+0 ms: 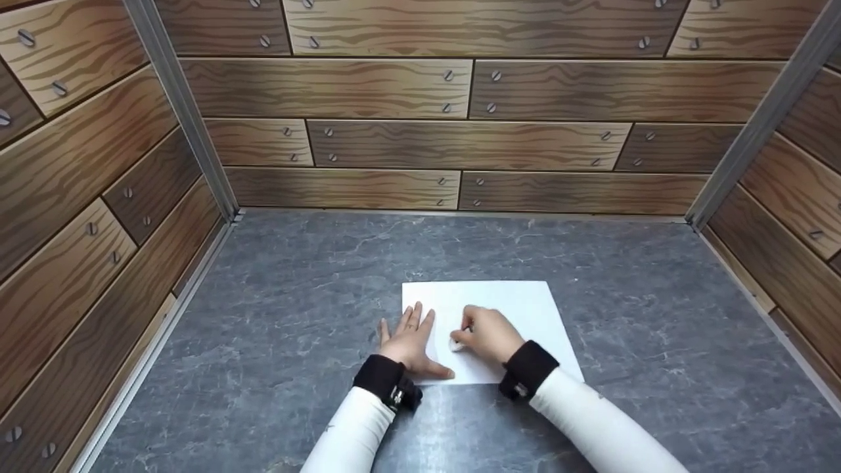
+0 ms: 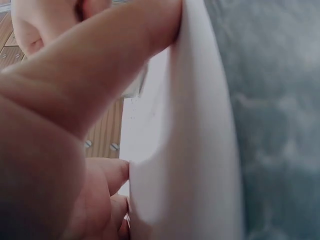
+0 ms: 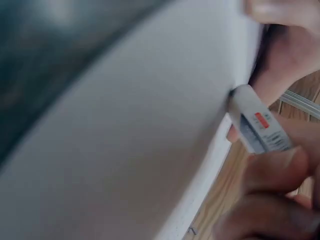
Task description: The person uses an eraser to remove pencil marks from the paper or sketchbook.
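A white sheet of paper lies flat on the grey table. My left hand rests on its left part with the fingers spread, and the thumb reaches along the near edge. In the left wrist view the thumb and fingertips touch the paper. Between thumb and curled fingers, my right hand pinches a white eraser in a printed sleeve with a red patch and a barcode. The eraser's bare, rounded end meets the paper near the middle of the sheet, with a dark smudge at its tip.
The grey marbled table stretches around the sheet on all sides. A wood-plank-patterned back wall and side walls enclose it, with metal posts at the corners. Black straps circle both wrists over white sleeves.
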Available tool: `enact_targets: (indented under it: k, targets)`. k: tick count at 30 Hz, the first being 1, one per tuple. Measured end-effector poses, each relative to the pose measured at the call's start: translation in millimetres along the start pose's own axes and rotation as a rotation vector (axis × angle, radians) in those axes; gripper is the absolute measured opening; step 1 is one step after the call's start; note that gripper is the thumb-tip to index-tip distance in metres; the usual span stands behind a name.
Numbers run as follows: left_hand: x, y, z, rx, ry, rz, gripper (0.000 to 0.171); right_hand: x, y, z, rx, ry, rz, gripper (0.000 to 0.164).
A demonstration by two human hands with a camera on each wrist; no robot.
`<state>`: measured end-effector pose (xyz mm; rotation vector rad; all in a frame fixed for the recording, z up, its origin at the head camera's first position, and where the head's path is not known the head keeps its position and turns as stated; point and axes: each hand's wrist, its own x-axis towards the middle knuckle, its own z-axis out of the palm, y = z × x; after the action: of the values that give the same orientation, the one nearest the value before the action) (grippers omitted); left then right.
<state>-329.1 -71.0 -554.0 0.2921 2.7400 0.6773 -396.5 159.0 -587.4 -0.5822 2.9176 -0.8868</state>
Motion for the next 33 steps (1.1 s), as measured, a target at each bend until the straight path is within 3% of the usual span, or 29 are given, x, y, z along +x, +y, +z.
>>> enact_targets:
  k: [5,8,11,14,17,26,33]
  targets:
    - [-1.9,1.1,-4.2,-0.011,-0.022,-0.011,0.132,-7.6,27.7,-22.1,-0.064,0.036,0.049,0.033]
    - [-0.6,0.0,-3.5,-0.011,-0.025,-0.007,0.133,-15.2,23.6,-32.0,-0.124,0.088,0.082,0.031]
    - [0.5,-1.7,-2.3,-0.003,-0.018,-0.008,0.133,-15.4,7.5,-22.4,-0.101,0.086,0.047,0.029]
    - [1.0,-2.6,-1.3,0.005,-0.011,-0.009,0.133,-16.5,-8.3,-4.5,-0.053,0.044,-0.045,0.029]
    - [1.0,-1.8,-1.0,0.009,-0.013,-0.006,0.132,-16.4,-6.6,6.0,-0.083,0.025,-0.058,0.031]
    - [1.7,0.8,-2.2,0.011,-0.010,0.007,0.134,-27.8,31.1,-34.9,-0.248,0.063,0.082,0.027]
    - [0.6,1.0,-1.6,0.009,-0.016,-0.002,0.133,-17.3,3.0,-7.4,-0.107,0.031,-0.027,0.030]
